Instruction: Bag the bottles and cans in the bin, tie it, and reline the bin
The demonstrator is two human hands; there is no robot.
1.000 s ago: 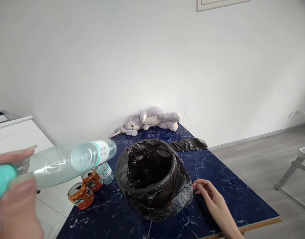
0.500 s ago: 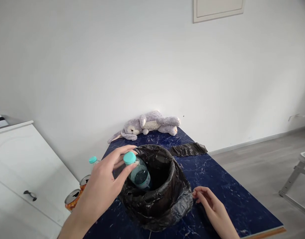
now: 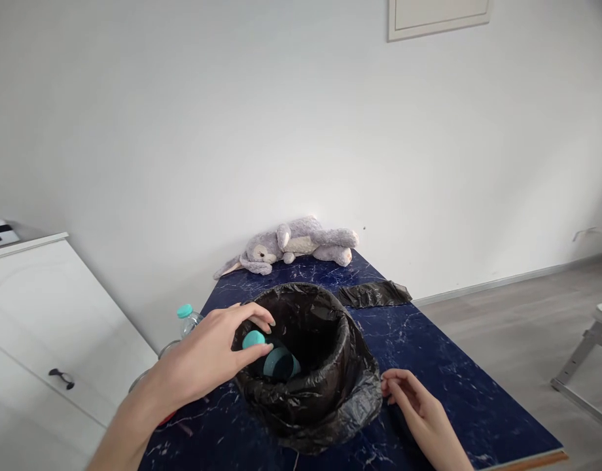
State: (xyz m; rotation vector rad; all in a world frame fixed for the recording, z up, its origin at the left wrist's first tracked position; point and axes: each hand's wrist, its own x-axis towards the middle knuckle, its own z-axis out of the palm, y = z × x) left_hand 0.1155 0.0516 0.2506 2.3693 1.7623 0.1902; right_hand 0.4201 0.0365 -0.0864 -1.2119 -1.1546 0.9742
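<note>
A clear plastic bottle [image 3: 281, 365] with a turquoise cap [image 3: 253, 339] leans inside a bin lined with a black trash bag [image 3: 325, 409]. My left hand [image 3: 217, 347] hovers over the bin's left rim, thumb and fingers apart around the cap, and seems to have let go of the bottle. At the bin's right side, my right hand [image 3: 421, 412] has its fingers curled together against the bag's edge, pinching it. The bottle's lower end is hidden in the dark of the bin.
Another turquoise-capped bottle [image 3: 187, 319] and cans [image 3: 167, 348] stand left, partly behind my arm. A plush rabbit [image 3: 291, 245] lies against the wall. A folded black plastic strip [image 3: 375, 294] rests on the blue marbled table [image 3: 458, 386]. A white cabinet [image 3: 46, 314] is left.
The bottle has sunk deeper into the bin. My left hand has lowered slightly, its fingers loosened around the cap. My right hand stays at the bag's edge.
</note>
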